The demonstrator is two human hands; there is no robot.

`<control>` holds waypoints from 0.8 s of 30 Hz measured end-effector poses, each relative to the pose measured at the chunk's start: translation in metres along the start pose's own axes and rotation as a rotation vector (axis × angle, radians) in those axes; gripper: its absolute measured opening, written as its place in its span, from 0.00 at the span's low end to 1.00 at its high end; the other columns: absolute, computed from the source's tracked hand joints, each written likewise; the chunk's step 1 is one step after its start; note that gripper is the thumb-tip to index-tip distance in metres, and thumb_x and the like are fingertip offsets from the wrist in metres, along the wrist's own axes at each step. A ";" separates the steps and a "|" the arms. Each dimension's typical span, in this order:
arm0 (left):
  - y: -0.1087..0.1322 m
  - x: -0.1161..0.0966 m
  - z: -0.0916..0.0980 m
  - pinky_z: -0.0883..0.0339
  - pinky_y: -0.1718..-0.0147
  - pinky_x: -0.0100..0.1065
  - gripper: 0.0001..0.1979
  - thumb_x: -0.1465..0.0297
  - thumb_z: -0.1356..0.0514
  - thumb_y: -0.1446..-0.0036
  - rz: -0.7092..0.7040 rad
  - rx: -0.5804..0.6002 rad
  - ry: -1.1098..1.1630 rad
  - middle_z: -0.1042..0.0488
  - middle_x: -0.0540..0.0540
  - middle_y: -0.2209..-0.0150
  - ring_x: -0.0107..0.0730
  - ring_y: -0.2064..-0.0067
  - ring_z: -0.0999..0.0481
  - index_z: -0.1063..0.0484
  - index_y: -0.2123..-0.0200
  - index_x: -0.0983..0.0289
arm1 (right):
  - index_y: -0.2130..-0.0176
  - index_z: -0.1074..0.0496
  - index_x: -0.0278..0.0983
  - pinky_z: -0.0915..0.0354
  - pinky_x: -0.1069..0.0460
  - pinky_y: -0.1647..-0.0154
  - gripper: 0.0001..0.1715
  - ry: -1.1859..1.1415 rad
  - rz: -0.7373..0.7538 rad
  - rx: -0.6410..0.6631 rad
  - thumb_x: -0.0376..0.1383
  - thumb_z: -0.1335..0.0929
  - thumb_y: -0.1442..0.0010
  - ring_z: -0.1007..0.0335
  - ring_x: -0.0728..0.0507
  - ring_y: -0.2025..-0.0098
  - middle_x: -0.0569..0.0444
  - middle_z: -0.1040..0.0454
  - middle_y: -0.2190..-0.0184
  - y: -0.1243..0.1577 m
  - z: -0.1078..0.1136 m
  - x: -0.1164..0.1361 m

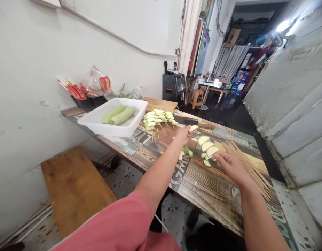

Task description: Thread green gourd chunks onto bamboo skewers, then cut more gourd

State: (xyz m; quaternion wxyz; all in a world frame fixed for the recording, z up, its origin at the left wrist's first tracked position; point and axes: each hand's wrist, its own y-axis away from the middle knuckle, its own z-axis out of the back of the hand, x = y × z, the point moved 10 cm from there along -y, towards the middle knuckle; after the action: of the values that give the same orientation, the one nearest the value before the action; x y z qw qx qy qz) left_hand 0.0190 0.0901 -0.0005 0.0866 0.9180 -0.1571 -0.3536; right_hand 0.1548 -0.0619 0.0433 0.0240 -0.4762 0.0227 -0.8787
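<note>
My left hand (184, 135) is closed in a pinch on a half-round zucchini slice (194, 128), above the far side of the table. My right hand (227, 164) is closed at the near end of a skewer of zucchini slices (207, 145); the stick itself is mostly hidden. Loose slices and end pieces (186, 150) lie between the two hands. Finished-looking zucchini skewers (159, 116) are heaped on a brown board (168, 136) left of my left hand. Bare wooden sticks (251, 167) lie spread to the right of my right hand.
A white plastic tub (108, 131) with two whole zucchinis (122, 115) stands on the left. Behind the skewers lie a wooden board (161, 104) and a dark-bladed knife (205, 126). A black speaker (173, 89) stands beyond the table, and a wooden bench (77, 188) below left.
</note>
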 end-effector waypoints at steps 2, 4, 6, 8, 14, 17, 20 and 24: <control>0.000 0.000 0.000 0.55 0.86 0.17 0.06 0.80 0.42 0.44 0.000 -0.004 0.001 0.35 0.50 0.82 0.15 0.84 0.40 0.34 0.73 0.70 | 0.68 0.30 0.36 0.58 0.55 0.81 0.21 -0.003 -0.011 -0.003 0.49 0.39 0.43 0.57 0.53 0.83 0.63 0.47 0.85 0.001 0.000 0.000; 0.000 0.000 -0.001 0.55 0.87 0.18 0.06 0.80 0.43 0.43 -0.006 0.006 -0.011 0.34 0.50 0.82 0.15 0.84 0.40 0.35 0.73 0.70 | 0.69 0.30 0.36 0.58 0.55 0.81 0.21 -0.014 -0.022 -0.008 0.50 0.39 0.43 0.57 0.53 0.83 0.63 0.47 0.85 0.001 0.001 0.000; 0.000 -0.001 -0.002 0.54 0.87 0.18 0.08 0.80 0.45 0.41 -0.019 0.020 -0.035 0.33 0.52 0.82 0.15 0.85 0.41 0.35 0.73 0.70 | 0.69 0.30 0.36 0.58 0.55 0.81 0.21 -0.023 -0.027 -0.008 0.50 0.38 0.44 0.58 0.53 0.83 0.63 0.48 0.85 0.001 0.001 -0.001; 0.000 -0.002 -0.003 0.55 0.87 0.18 0.08 0.79 0.46 0.41 -0.035 0.028 -0.064 0.31 0.53 0.81 0.14 0.85 0.41 0.36 0.74 0.70 | 0.69 0.30 0.36 0.58 0.55 0.81 0.21 -0.031 -0.026 -0.004 0.50 0.38 0.44 0.58 0.53 0.83 0.63 0.49 0.85 0.000 0.000 -0.002; -0.001 -0.008 -0.001 0.56 0.87 0.19 0.10 0.78 0.43 0.43 -0.118 -0.004 -0.152 0.33 0.51 0.82 0.14 0.86 0.41 0.36 0.77 0.70 | 0.69 0.30 0.36 0.59 0.54 0.81 0.22 -0.035 -0.039 -0.001 0.51 0.38 0.45 0.59 0.53 0.83 0.63 0.49 0.85 0.000 -0.001 -0.006; -0.003 -0.008 0.000 0.56 0.86 0.20 0.10 0.77 0.40 0.45 -0.130 -0.012 -0.169 0.36 0.48 0.84 0.14 0.85 0.41 0.36 0.78 0.70 | 0.69 0.30 0.36 0.59 0.54 0.81 0.22 -0.038 -0.052 -0.002 0.52 0.38 0.45 0.59 0.53 0.83 0.64 0.49 0.86 -0.001 -0.002 -0.008; -0.005 -0.005 0.002 0.56 0.86 0.20 0.10 0.77 0.38 0.48 -0.116 -0.023 -0.179 0.36 0.48 0.84 0.14 0.85 0.41 0.35 0.78 0.70 | 0.69 0.30 0.35 0.58 0.55 0.81 0.23 -0.034 -0.054 -0.009 0.52 0.38 0.46 0.57 0.53 0.83 0.63 0.47 0.85 -0.002 -0.002 -0.008; -0.005 -0.005 0.004 0.56 0.86 0.20 0.09 0.78 0.37 0.49 -0.109 -0.033 -0.198 0.35 0.48 0.83 0.14 0.85 0.41 0.35 0.77 0.70 | 0.69 0.30 0.34 0.58 0.55 0.81 0.23 -0.036 -0.069 -0.014 0.51 0.38 0.46 0.57 0.53 0.83 0.64 0.48 0.86 -0.001 -0.004 -0.006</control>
State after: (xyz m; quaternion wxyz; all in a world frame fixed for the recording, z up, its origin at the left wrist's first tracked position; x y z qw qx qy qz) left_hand 0.0143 0.0966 -0.0015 0.0663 0.8841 -0.1090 -0.4495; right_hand 0.1547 -0.0604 0.0360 -0.0092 -0.4925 0.0121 -0.8702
